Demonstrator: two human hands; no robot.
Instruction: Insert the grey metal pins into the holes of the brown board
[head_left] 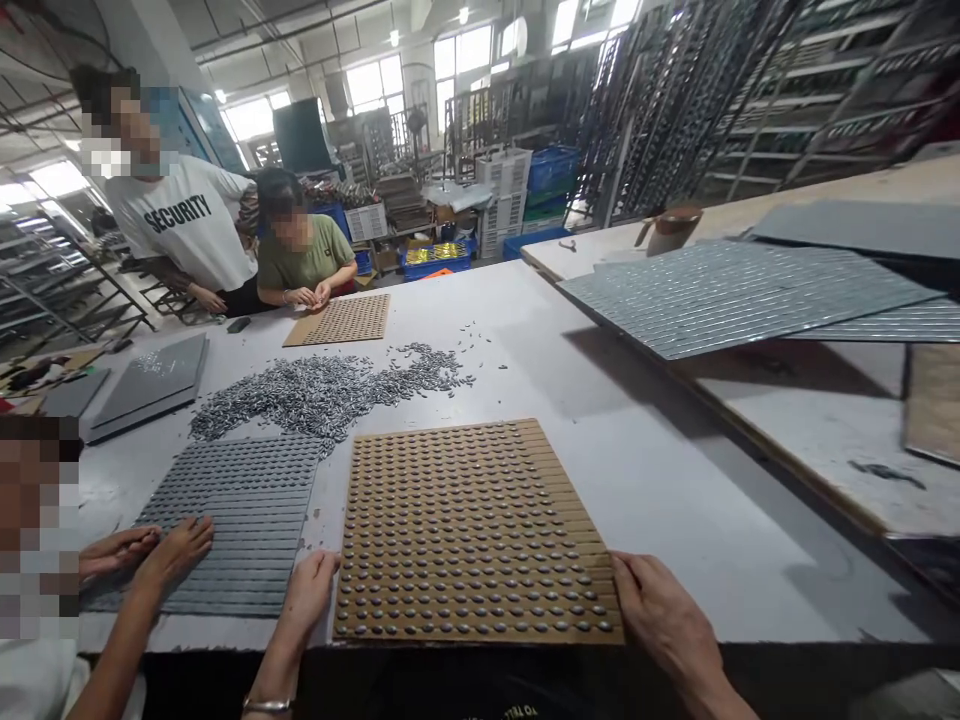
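Note:
A brown ribbed board lies flat at the table's near edge, with rows of small dark oval pieces on it. Its right-hand strip shows bare ribs at the back. My left hand, with a silver bracelet at the wrist, is closed on the board's left edge. On the opposite side, my right hand grips the right edge near the front corner, thumb on top. Behind the board spreads a loose heap of the same dark oval pieces.
At left, a co-worker's hands rest over a grey ribbed board. Another seated person works at a brown board across the table, beside a standing person. Grey sheets overhang at right.

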